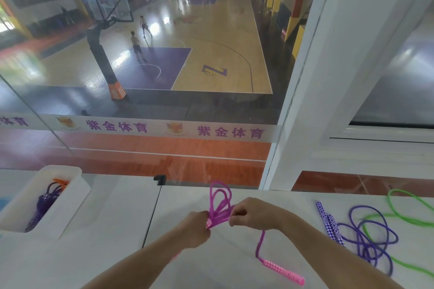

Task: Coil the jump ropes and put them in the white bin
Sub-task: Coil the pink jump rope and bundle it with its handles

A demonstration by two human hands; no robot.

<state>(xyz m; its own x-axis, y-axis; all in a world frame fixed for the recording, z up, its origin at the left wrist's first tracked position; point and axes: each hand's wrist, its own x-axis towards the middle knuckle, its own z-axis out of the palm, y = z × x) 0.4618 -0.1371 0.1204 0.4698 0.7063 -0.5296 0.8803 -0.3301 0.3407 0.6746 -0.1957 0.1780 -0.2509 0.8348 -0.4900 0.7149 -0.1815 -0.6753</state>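
Observation:
A pink jump rope (219,203) is gathered into several loops that stand up between my hands. My left hand (196,229) is shut on the bundle's base, and my right hand (252,213) pinches the rope just to its right. The rope's tail runs down to a pink handle (285,271) lying on the white table (112,230). The white bin (70,206) stands at the left and holds a coiled purple rope (43,204) with an orange clip. A loose purple rope (366,239) with checkered handles and a green rope (404,216) lie at the right.
The table butts against a glass wall that overlooks a basketball court far below. A white window frame post (303,101) rises at the right. A small black bracket (160,179) sits at the table's far edge, by a seam between two tabletops.

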